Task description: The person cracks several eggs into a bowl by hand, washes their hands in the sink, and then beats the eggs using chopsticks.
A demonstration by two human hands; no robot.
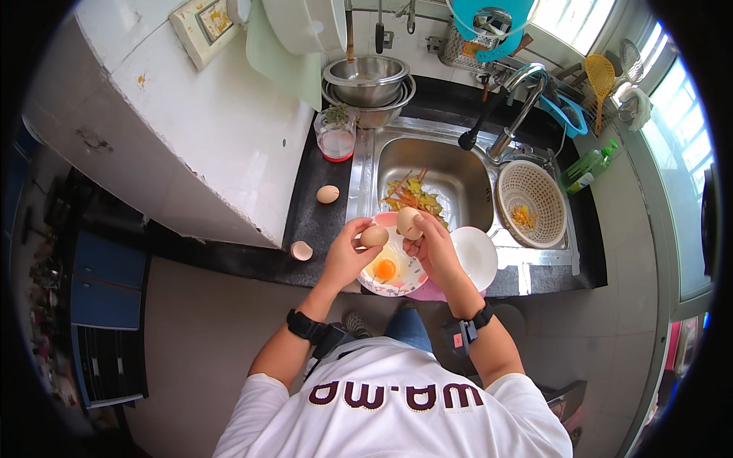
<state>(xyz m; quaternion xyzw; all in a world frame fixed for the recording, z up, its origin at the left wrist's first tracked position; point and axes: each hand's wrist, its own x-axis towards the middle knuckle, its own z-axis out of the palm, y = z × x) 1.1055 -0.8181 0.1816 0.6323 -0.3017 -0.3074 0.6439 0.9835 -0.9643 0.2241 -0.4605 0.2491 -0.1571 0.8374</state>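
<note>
My left hand (348, 258) grips a brown egg (373, 237) between thumb and fingers. Close beside it, a second, paler egg (409, 222) is held in my right hand (438, 252), a small reddish mark on its shell. Both eggs are over a white bowl with a pink pattern (391, 291). Inside the bowl lies a raw egg, its orange yolk (385, 269) in clear white. On the black counter to the left rest another egg (327, 194) and an empty piece of eggshell (301, 250).
A white bowl (479, 256) stands right of the patterned one. Behind is a steel sink (466, 172) with vegetable peelings (412, 195), below a faucet (510, 133). A beige colander (527, 175) holds orange scraps. Steel bowls (366, 82) and a clear jar (336, 143) stand back left.
</note>
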